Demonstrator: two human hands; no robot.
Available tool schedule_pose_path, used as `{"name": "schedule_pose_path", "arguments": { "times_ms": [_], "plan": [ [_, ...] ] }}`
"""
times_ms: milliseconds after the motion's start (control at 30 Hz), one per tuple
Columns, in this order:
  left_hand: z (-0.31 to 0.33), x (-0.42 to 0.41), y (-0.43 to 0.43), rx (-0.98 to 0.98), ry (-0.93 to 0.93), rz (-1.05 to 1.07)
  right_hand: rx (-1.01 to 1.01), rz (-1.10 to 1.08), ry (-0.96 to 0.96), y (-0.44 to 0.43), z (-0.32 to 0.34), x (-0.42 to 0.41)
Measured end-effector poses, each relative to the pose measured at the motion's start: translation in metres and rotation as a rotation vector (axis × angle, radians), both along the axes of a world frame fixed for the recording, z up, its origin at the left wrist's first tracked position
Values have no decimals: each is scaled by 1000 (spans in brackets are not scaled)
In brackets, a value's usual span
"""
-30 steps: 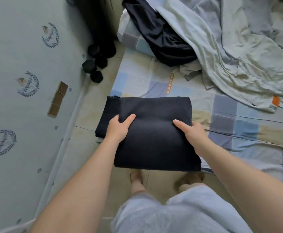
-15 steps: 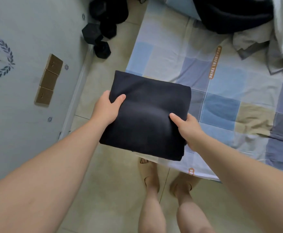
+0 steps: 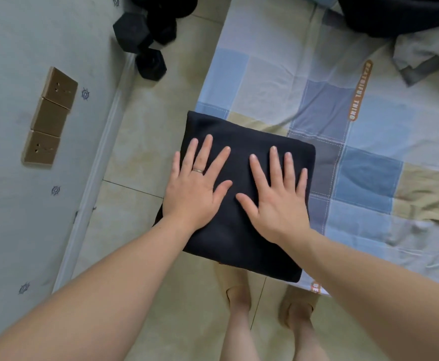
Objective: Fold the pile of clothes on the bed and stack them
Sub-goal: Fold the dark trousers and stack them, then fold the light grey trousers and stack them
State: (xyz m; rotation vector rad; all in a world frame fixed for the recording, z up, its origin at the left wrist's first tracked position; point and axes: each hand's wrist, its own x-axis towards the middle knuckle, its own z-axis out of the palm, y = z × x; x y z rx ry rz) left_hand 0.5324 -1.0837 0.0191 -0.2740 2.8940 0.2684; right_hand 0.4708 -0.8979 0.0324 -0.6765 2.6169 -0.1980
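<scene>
A folded black garment lies at the near left corner of the bed, which has a blue, beige and grey checked sheet. My left hand lies flat on the garment's left half, fingers spread, a ring on one finger. My right hand presses flat on its right half, fingers straight. At the top right, a dark garment and grey crumpled cloth from the pile show at the frame's edge.
Black dumbbells sit on the tiled floor between the bed and the wall. Brown wall sockets are on the left wall. My bare feet stand at the bed's edge.
Both hands let go of the garment's sides and now lie flat on top of it. The garment sits down on the bed corner. The view tilted further down.
</scene>
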Motion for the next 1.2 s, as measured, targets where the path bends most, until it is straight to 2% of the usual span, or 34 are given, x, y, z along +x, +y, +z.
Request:
{"name": "schedule_pose_path", "arguments": {
  "times_ms": [267, 333, 400, 533, 600, 667, 800, 933, 1067, 1200],
  "plan": [
    [-72, 7, -9, 46, 143, 0, 35, 44, 109, -10, -69, 7],
    [-77, 6, -9, 29, 105, 8, 42, 45, 70, -10, -75, 5],
    [-65, 1, -5, -1, -13, 29, 52, 52, -32, -10, -65, -3],
    [-1, -12, 15, 38, -366, 132, 136, 130, -340, 10, 0, -22],
    [51, -16, 28, 191, -525, 191, 186, 114, -433, 35, 52, -22],
    [107, -14, 42, 327, -583, 222, 209, 56, -462, 67, 110, -17],
    [209, -9, 79, 455, -506, 276, 150, -53, -396, 135, 218, -9],
    [284, -21, 125, 551, -392, 225, 49, -145, -304, 204, 297, 3],
    [329, -51, 181, 574, -285, 129, -20, -268, -215, 274, 343, 2],
    [344, -83, 246, 593, -256, 61, -105, -392, -204, 347, 358, -12]
  ]
}}
